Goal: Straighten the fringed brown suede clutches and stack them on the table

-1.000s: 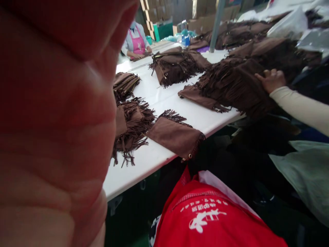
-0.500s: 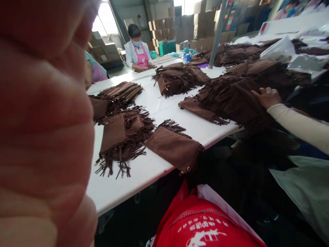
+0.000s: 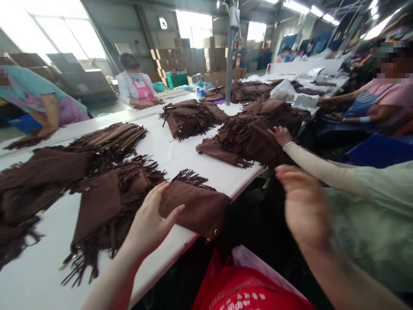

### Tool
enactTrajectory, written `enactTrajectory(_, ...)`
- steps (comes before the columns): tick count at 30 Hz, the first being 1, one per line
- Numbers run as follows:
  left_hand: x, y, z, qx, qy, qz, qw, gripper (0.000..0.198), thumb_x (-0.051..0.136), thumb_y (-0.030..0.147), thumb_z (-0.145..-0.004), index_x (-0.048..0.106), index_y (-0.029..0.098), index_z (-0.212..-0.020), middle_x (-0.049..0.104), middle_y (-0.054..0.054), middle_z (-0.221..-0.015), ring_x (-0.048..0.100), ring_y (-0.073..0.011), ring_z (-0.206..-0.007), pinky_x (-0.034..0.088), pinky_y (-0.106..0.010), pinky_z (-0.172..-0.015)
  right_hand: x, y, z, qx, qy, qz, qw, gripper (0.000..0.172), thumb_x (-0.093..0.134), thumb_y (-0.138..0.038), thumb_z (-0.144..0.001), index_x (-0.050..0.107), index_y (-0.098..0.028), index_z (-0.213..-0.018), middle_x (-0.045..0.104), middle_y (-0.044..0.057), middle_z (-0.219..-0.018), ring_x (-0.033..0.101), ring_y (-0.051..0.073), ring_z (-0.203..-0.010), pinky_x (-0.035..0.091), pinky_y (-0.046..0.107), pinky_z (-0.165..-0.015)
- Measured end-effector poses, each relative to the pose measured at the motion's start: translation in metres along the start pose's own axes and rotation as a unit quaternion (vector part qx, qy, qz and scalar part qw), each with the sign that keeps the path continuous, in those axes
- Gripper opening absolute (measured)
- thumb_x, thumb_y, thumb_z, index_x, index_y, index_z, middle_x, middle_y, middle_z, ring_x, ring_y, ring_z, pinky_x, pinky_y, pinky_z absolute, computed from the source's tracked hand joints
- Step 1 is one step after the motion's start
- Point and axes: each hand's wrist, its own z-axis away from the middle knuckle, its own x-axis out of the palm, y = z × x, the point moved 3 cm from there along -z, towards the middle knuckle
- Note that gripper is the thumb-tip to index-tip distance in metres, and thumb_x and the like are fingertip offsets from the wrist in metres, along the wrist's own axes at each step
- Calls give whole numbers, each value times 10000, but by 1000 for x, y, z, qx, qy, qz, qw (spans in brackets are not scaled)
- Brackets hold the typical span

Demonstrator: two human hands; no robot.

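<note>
My left hand (image 3: 154, 221) is over the left end of a brown fringed bag (image 3: 196, 206), thumb and fingers apart, holding nothing; whether it touches the bag is unclear. That bag lies flat at the table's near edge, its fringe pointing away and a ring at its right corner. My right hand (image 3: 305, 204) is raised off the table edge, blurred, fingers extended and nothing in it. Left of my left hand lies another brown bag (image 3: 98, 202) with its fringe spread out.
Piles of brown bags (image 3: 190, 116) cover parts of the white table (image 3: 174, 150). A neighbour's hand (image 3: 282, 135) rests on a brown heap (image 3: 254, 133) at right. A metal post (image 3: 229, 60) rises behind. Other people sit or lean around the table.
The large blurred hand that filled the left side is gone from there. Both my hands now show in front, and the view has shifted, showing more table at left and more people at right.
</note>
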Motion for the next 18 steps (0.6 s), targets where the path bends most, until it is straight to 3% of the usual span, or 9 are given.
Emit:
enactTrajectory(1,21,-14,-5,-48,-9,-19,999,757,541,615,-789,517,91,-1335,556,-171,-1372,517,-302,-1286,410,-471,-1133,18,3,40,-2,-30,-59,998,595,308,-453,-1023,772,-116,-865,695,147,-1224,672,251,-1086,474,396,-819)
enactTrajectory(2,44,-31,-7,-97,-36,-45,994,767,522,583,-795,510,36,-1332,537,-212,-1386,473,-320,-1332,372,-475,-1157,42,8,77,24,-98,-221,970,369,558,-469,-942,737,-183,-1092,689,141,-1240,655,294,-1129,500,450,-938)
enactTrajectory(4,84,-62,-8,-173,-58,-100,978,796,478,546,-825,455,-32,-1371,457,-270,-1449,365,-344,-1416,310,-482,-1185,92,15,136,121,-266,-401,868,464,767,-452,-737,708,-210,-1129,713,110,-1183,627,315,-1165,453,510,-1051)
enactTrajectory(6,113,-82,-4,-213,-68,-151,963,793,420,547,-869,420,-31,-1411,370,-279,-1511,302,-356,-1449,259,-498,-1198,127,14,169,179,-370,-482,774,475,782,-381,-667,709,-203,-1101,721,84,-1154,615,293,-1173,421,474,-1087)
enactTrajectory(8,129,-88,-1,-215,-53,-194,956,769,362,558,-900,422,4,-1430,339,-252,-1541,279,-350,-1459,207,-502,-1212,149,10,183,210,-439,-499,717,393,757,-308,-635,726,-179,-1004,746,64,-1035,653,267,-1065,462,421,-1017)
enactTrajectory(9,133,-87,1,-207,-40,-209,955,757,339,560,-910,430,19,-1432,346,-236,-1543,278,-342,-1459,187,-496,-1217,157,10,187,220,-462,-492,704,341,738,-279,-625,730,-167,-947,751,56,-949,673,253,-972,493,398,-945)
enactTrajectory(11,136,-84,2,-191,-19,-223,956,749,311,564,-919,440,34,-1431,366,-218,-1535,285,-325,-1453,172,-479,-1222,170,13,194,246,-483,-455,707,248,691,-247,-627,720,-147,-852,732,44,-797,672,218,-785,516,351,-779)
enactTrajectory(14,136,-85,3,-185,-11,-221,958,735,313,561,-918,456,46,-1423,389,-209,-1521,308,-316,-1439,179,-465,-1219,191,33,211,281,-472,-369,750,146,642,-253,-659,684,-143,-745,656,15,-622,584,150,-567,453,286,-604)
enactTrajectory(18,136,-90,3,-184,-2,-214,959,710,343,546,-914,474,54,-1409,401,-204,-1513,324,-313,-1427,191,-456,-1216,204,63,222,301,-465,-293,780,69,622,-219,-646,622,-162,-607,507,-33,-449,454,116,-445,407,285,-559)
